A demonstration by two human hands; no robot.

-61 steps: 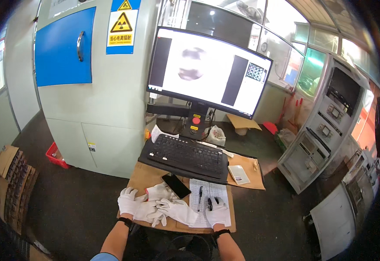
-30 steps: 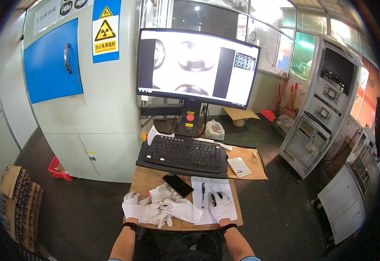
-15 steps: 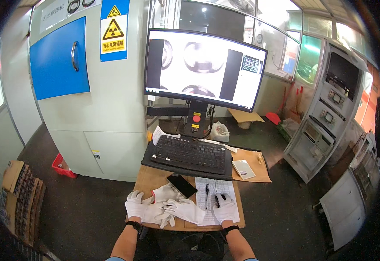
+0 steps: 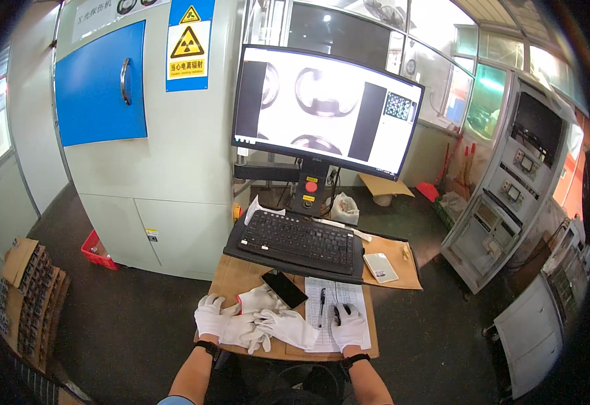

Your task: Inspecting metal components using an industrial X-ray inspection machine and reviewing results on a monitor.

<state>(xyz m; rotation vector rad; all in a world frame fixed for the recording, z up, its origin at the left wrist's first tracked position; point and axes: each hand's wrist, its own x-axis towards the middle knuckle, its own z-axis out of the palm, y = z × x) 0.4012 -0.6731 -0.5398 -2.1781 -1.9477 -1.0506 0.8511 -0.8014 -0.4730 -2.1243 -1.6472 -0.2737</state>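
My right hand (image 4: 348, 328), in a white glove, rests over a black computer mouse (image 4: 341, 311) on a printed sheet (image 4: 336, 341). A black pen (image 4: 322, 301) lies on the sheet just left of that hand. My left hand (image 4: 210, 317), gloved in white too, lies at the left edge of the brown board (image 4: 226, 277), holding nothing that I can see; its fingers are partly hidden. Beside it spreads a heap of loose white gloves (image 4: 285, 328). A dark phone (image 4: 285, 289) lies behind the heap. Above, a monitor (image 4: 374, 129) displays grey ring shapes.
A black keyboard (image 4: 298, 238) sits on a raised tray, with a pale flat box (image 4: 380, 268) to its right. Left stands a large cabinet (image 4: 187, 165) with a blue door (image 4: 100, 88). A red button (image 4: 310, 187) is under the monitor; stacked parts (image 4: 28, 304) stand lower left.
The view has shifted slightly, so the cabinet and monitor sit a little farther right. Both hands keep nearly the same places, the right one still on the mouse.
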